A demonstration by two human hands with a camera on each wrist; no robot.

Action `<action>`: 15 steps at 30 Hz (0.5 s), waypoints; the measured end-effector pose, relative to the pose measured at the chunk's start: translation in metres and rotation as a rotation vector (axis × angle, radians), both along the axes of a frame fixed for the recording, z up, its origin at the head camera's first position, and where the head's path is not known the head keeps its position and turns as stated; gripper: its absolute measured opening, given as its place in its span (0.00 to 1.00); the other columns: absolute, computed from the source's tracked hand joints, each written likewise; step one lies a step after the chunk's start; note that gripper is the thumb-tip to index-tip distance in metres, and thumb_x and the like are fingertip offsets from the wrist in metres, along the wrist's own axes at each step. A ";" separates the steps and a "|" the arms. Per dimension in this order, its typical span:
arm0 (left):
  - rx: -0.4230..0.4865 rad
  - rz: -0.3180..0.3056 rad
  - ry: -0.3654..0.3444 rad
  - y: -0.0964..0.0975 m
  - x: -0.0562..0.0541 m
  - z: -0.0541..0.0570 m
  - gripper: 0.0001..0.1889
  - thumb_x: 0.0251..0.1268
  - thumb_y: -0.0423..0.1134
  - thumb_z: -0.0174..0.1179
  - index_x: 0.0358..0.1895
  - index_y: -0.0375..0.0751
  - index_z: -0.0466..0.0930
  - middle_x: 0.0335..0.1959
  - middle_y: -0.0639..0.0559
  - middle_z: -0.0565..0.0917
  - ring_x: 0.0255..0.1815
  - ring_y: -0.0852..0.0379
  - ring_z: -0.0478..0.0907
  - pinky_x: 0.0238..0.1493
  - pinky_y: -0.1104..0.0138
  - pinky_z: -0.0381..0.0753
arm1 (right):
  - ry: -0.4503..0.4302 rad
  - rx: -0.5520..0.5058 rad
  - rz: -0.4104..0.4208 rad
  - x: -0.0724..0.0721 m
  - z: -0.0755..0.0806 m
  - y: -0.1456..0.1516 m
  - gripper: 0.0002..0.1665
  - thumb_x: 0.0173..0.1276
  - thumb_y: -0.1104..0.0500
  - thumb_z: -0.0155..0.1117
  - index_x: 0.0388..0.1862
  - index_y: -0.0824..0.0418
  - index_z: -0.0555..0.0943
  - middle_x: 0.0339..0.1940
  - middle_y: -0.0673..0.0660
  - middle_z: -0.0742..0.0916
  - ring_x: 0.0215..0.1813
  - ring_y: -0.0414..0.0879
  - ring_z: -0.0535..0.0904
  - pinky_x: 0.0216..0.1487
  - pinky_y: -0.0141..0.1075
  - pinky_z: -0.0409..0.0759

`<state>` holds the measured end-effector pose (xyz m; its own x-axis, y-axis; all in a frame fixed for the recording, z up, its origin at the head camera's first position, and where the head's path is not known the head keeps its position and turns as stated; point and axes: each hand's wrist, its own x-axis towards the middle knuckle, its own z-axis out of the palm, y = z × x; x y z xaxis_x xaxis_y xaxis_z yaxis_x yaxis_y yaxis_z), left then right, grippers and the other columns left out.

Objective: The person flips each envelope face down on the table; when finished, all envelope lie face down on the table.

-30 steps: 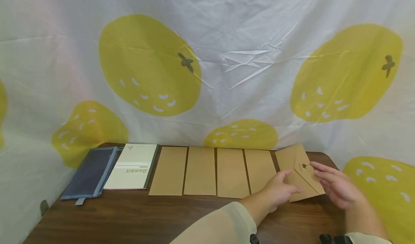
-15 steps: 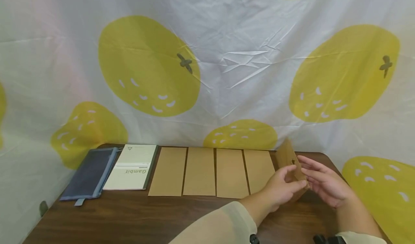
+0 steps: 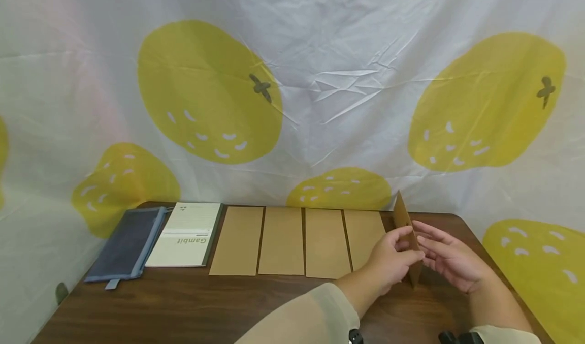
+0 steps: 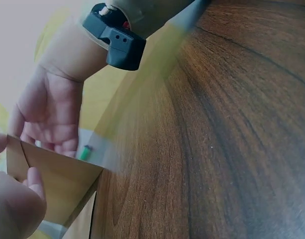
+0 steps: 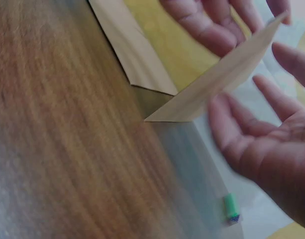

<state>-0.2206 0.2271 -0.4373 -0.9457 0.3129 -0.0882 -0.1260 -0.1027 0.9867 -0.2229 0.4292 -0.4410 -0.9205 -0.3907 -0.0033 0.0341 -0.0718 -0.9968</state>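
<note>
A brown kraft envelope (image 3: pixel 404 222) stands on its edge at the right of the table, thin side toward the head camera. My left hand (image 3: pixel 392 260) holds it from the left, index finger and thumb at the edge facing me. From the other side, my right hand (image 3: pixel 450 257) rests loosely bent fingers against it. In the left wrist view the envelope (image 4: pixel 60 177) shows its flap fold, with my left thumb across its face and my right hand (image 4: pixel 55 109) behind. The right wrist view shows the envelope's plain face (image 5: pixel 217 74) slanting up between both hands.
Several flat brown envelopes (image 3: pixel 281 240) lie in a row left of my hands. Farther left are a white notepad (image 3: pixel 187 235) and a dark blue zip pouch (image 3: pixel 125 245). A lemon-print cloth (image 3: pixel 343 105) hangs behind the wooden table (image 3: pixel 183 308).
The envelope has turned from slanting with its flap and print facing up to standing nearly edge-on. My right hand has moved left, closer to my left hand.
</note>
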 end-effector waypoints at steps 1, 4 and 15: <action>-0.004 0.014 0.003 -0.001 0.000 0.000 0.26 0.65 0.35 0.74 0.64 0.64 0.84 0.54 0.59 0.87 0.53 0.60 0.83 0.38 0.60 0.84 | -0.021 0.016 -0.011 0.000 -0.001 0.001 0.26 0.90 0.61 0.43 0.76 0.38 0.73 0.65 0.38 0.85 0.59 0.37 0.87 0.60 0.33 0.87; 0.017 0.048 0.019 -0.003 -0.001 -0.002 0.28 0.64 0.30 0.72 0.63 0.65 0.84 0.55 0.59 0.87 0.56 0.60 0.82 0.42 0.61 0.87 | -0.089 0.078 -0.073 -0.002 -0.006 0.006 0.22 0.90 0.55 0.45 0.74 0.36 0.71 0.70 0.41 0.81 0.61 0.32 0.84 0.63 0.33 0.85; 0.072 0.046 0.009 -0.005 -0.003 -0.011 0.36 0.59 0.19 0.64 0.70 0.52 0.82 0.59 0.48 0.89 0.54 0.56 0.86 0.31 0.67 0.80 | -0.182 0.097 -0.217 -0.005 -0.012 0.026 0.31 0.90 0.47 0.47 0.85 0.47 0.55 0.68 0.47 0.80 0.61 0.29 0.82 0.64 0.32 0.84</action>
<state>-0.2231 0.2224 -0.4485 -0.9599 0.2741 -0.0586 -0.1107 -0.1785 0.9777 -0.2282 0.4547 -0.4531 -0.9634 -0.1742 -0.2035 0.2069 -0.0013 -0.9784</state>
